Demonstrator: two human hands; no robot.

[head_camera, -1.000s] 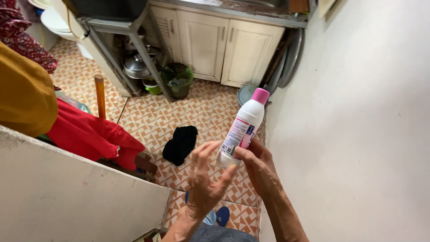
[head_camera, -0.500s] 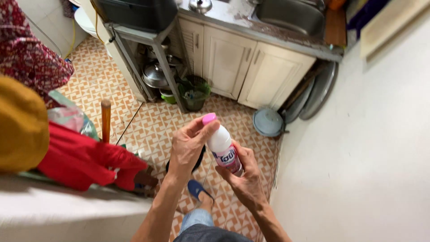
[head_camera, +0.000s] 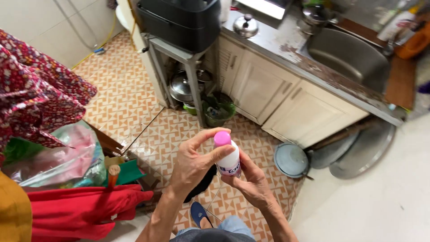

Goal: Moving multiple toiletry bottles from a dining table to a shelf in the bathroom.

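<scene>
Both hands grip white bottle; black cloth, perhaps, lies below.

Bottle label (mostly hidden by fingers)

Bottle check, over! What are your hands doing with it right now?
Left hand fingers on the pink cap. Right hand grips the white bottle from below, upright. Nothing between hands and bottle; black cloth on the floor beneath.
</scene>
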